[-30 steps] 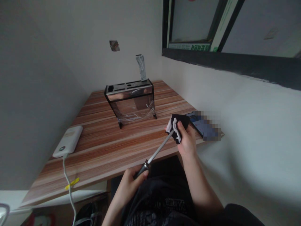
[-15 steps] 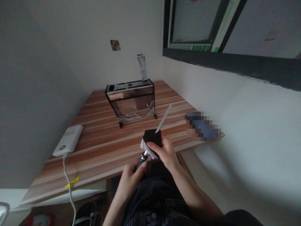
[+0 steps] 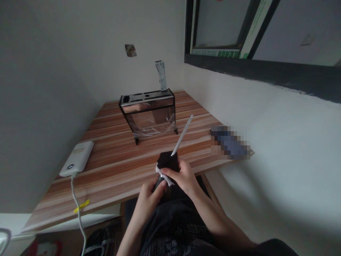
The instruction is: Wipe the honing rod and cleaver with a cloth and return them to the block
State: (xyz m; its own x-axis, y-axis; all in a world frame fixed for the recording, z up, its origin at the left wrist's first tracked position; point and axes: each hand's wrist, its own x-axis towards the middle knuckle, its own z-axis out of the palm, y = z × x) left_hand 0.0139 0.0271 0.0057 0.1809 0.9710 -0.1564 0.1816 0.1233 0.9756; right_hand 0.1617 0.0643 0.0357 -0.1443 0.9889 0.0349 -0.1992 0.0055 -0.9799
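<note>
My left hand (image 3: 151, 193) is closed around the dark handle (image 3: 159, 180) of a sharpening rod (image 3: 182, 134), a long, slim, pale shaft slanting up to the right. My right hand (image 3: 183, 177) grips a black pad (image 3: 168, 160) with a white cloth (image 3: 164, 177) folded at its lower side. Pad and cloth surround the lower shaft, right against the handle, so that part of the rod is hidden. Both hands are close together just over the table's front edge. Beyond them stands a clear, black-framed knife rack (image 3: 149, 117) with slots in its top.
The wood-grain table (image 3: 112, 163) meets walls on two sides. A plastic-wrapped upright piece (image 3: 161, 76) rises from the rack. At left lies a white power bank (image 3: 77, 158) with a cable (image 3: 76, 199) past yellow tape (image 3: 82, 206). A blurred dark object (image 3: 231, 142) lies at right.
My right hand has slid the black pad and white cloth down the rod toward my left hand, covering the bare stretch by the handle. More of the upper shaft now shows.
</note>
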